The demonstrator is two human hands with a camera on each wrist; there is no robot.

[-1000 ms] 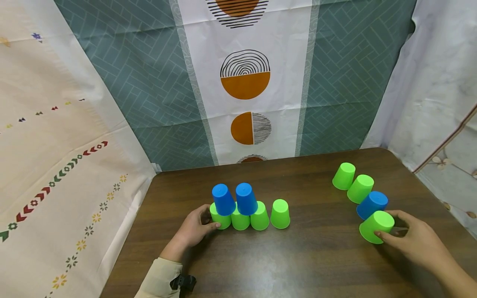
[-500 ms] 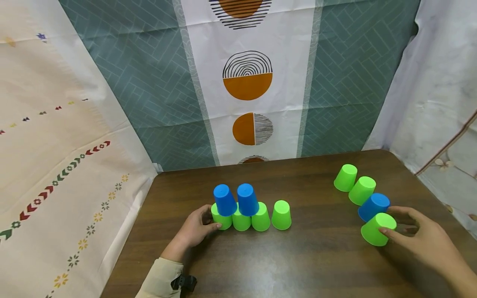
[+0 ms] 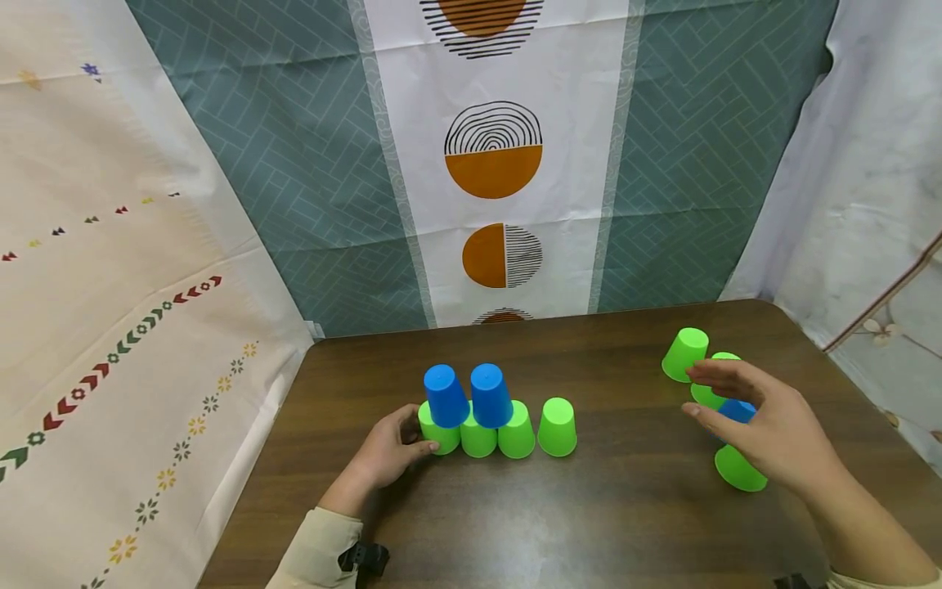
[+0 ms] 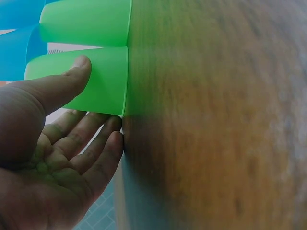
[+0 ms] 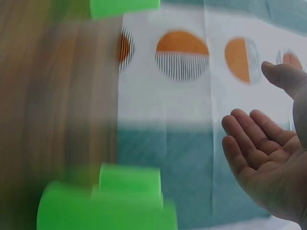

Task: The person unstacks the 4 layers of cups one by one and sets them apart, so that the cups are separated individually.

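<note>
My left hand [image 3: 386, 446] holds the leftmost upside-down green cup [image 3: 440, 442] of a row. In the left wrist view the thumb [image 4: 72, 79] lies on the cup's near side, fingers behind it. Two blue cups [image 3: 446, 394] stand upside down on the row's first three green cups. A fourth green cup [image 3: 557, 429] stands just right of them. At the right, my right hand [image 3: 773, 421] hovers with spread, relaxed fingers over a slanting line of cups. It partly covers the blue cup [image 3: 738, 411] and the nearest green cup [image 3: 738, 470].
A farther green cup [image 3: 684, 357] ends the right-hand line, with another green cup [image 3: 705, 397] half hidden behind the fingers. The brown wooden table [image 3: 625, 515] reaches back to a patterned curtain [image 3: 655, 164]. Pale cloths hang at both sides.
The right hand has let go of the nearest green cup at the right and risen up and left over the line. The left hand and its row of cups have stayed put.
</note>
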